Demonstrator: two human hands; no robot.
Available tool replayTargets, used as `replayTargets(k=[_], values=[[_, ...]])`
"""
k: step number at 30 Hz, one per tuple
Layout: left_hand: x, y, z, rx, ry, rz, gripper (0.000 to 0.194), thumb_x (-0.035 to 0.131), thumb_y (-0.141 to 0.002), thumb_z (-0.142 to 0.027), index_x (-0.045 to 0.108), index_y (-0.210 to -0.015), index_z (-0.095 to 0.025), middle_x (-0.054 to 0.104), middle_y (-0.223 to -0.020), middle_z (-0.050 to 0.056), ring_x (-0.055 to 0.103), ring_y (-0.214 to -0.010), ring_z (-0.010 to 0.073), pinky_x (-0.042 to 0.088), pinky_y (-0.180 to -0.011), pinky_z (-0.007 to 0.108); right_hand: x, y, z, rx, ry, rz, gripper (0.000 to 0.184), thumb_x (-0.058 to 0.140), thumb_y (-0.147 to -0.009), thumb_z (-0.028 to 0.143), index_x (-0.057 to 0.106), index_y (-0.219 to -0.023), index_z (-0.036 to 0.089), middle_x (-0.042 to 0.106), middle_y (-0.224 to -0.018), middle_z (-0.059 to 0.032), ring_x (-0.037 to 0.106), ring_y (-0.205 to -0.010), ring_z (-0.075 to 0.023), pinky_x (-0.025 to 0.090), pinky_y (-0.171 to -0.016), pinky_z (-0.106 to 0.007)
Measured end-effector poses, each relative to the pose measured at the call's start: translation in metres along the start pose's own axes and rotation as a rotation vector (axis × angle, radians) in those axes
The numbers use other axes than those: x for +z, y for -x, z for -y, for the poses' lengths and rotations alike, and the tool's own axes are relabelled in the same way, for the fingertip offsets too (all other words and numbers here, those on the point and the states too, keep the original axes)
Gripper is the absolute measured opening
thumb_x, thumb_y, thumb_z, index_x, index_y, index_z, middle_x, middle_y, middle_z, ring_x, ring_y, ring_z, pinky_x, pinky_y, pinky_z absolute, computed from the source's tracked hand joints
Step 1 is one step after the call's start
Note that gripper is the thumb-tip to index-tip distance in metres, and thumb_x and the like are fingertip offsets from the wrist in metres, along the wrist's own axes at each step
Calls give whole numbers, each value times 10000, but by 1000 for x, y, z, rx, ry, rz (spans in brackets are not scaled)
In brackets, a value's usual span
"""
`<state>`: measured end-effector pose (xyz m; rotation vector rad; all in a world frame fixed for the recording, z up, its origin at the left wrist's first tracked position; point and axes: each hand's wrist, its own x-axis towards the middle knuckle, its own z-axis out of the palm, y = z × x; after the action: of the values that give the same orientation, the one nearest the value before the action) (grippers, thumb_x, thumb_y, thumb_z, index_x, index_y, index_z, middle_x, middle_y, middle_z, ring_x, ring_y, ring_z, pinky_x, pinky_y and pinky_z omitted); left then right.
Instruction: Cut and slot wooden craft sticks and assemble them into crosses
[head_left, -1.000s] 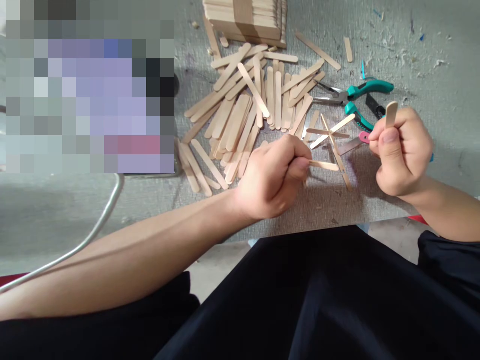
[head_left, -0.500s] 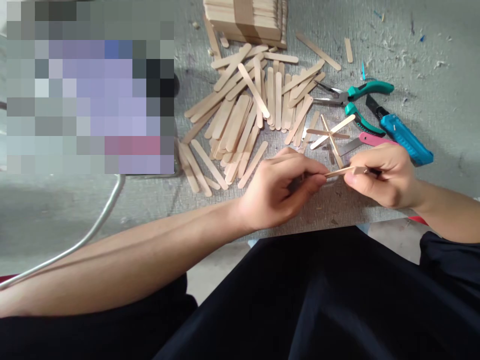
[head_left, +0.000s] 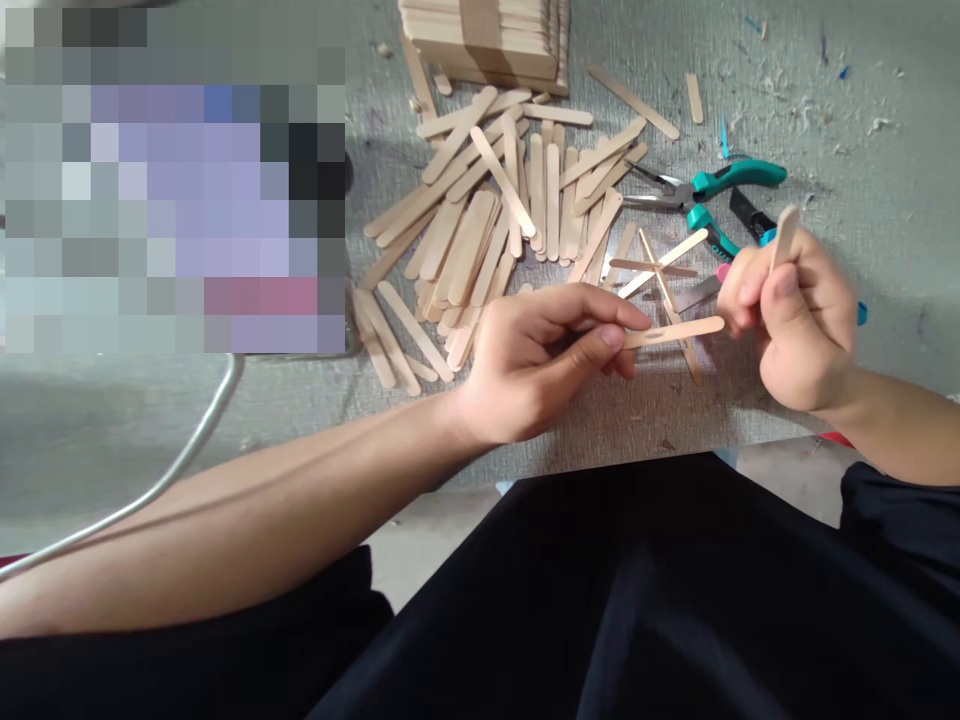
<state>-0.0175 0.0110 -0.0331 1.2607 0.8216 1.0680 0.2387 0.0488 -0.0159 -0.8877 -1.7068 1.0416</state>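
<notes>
Between the thumb and fingers of my left hand (head_left: 551, 360) is a flat wooden craft stick (head_left: 686, 330), its rounded end pointing right; a dark mark or slit shows near the fingertips. My right hand (head_left: 802, 320) is closed, pinching another craft stick (head_left: 784, 232) that points up from between thumb and index finger. The two hands are apart. Just beyond them, a few crossed craft sticks (head_left: 658, 268) form a star-like shape on the table. My right hand partly hides a blade tool with a pink handle (head_left: 722, 272) and a blue utility knife (head_left: 766, 236).
A heap of loose craft sticks (head_left: 472, 240) spreads beyond my left hand, with a stacked bundle of sticks (head_left: 487, 45) behind it. Green-handled pliers (head_left: 739, 180) lie open to the right. A white cable (head_left: 199, 440) runs at the left, near a blurred-out area.
My hands have drawn apart. My right hand has moved right and up with its own stick, while my left hand keeps a stick that now shows its flat face.
</notes>
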Motion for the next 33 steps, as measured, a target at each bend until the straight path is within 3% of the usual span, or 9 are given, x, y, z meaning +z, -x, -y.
replayTargets(k=[3, 6, 8, 11, 16, 19, 21, 27, 33], values=[[1, -1, 1, -42, 64, -40, 154, 785, -1046, -300, 850, -1110, -174, 812, -765, 48, 777, -650, 170, 664, -612, 283, 1, 0, 0, -101, 250, -113, 383, 591, -1142, 597, 713, -932, 301, 596, -797, -24, 628, -784, -222, 550, -692, -413], [2, -1, 2, -43, 79, -46, 149, 787, -1046, -300, 833, -1103, -170, 803, -757, 36, 775, -647, 165, 665, -616, 279, 0, -1, 0, -176, 258, -179, 230, 650, -1133, 464, 816, -1070, 318, 659, -794, -12, 583, -694, -194, 505, -652, -398], [1, -2, 4, -10, 103, -32, 125, 790, -1055, -291, 824, -1111, -185, 805, -761, 38, 778, -649, 158, 663, -614, 268, -1, -1, 0, -302, 223, -177, 134, 733, -1081, 350, 838, -1151, 305, 744, -852, -12, 596, -657, -174, 487, -614, -380], [1, -1, 5, 22, 126, -26, 115, 813, -1056, -312, 813, -1106, -209, 798, -751, 31, 770, -634, 147, 652, -599, 253, 0, 0, 1, -464, 255, -122, 220, 801, -1003, 213, 831, -1199, 309, 782, -843, -3, 689, -670, -187, 547, -593, -372], [5, 0, 1, -20, 128, -74, 144, 824, -1052, -320, 771, -1094, -193, 793, -744, 10, 751, -587, 133, 630, -556, 236, -4, 6, 7, -373, 367, -54, 150, 756, -972, 196, 758, -1058, 318, 743, -746, 18, 671, -590, -192, 606, -609, -404], [5, 1, -2, 35, 124, -16, 106, 786, -1070, -262, 737, -1126, -187, 823, -777, 22, 750, -569, 118, 633, -540, 210, -10, 6, 10, -390, 340, 27, 179, 793, -928, 189, 665, -981, 303, 703, -726, 40, 554, -493, -141, 611, -599, -379], [4, 1, -4, 21, 86, 12, 135, 780, -1076, -293, 724, -1127, -181, 833, -780, 35, 765, -569, 137, 655, -540, 231, -12, 5, 11, -391, 354, 45, 221, 791, -925, 159, 647, -1009, 305, 689, -751, 35, 557, -516, -146, 622, -623, -384], [2, 2, -7, -51, 66, 43, 224, 801, -1070, -382, 715, -1109, -178, 846, -778, 48, 786, -558, 169, 677, -537, 260, 1, 2, -6, -361, 234, -61, 88, 653, -1018, 323, 573, -1051, 311, 507, -743, 24, 490, -573, -171, 457, -513, -365], [5, 1, -6, -22, 128, 33, 126, 786, -1079, -286, 722, -1108, -181, 856, -785, 41, 790, -566, 152, 671, -543, 229, 8, 8, -19, -342, 165, -26, 180, 553, -1078, 400, 490, -1241, 354, 359, -789, 49, 358, -562, -167, 389, -512, -366]])
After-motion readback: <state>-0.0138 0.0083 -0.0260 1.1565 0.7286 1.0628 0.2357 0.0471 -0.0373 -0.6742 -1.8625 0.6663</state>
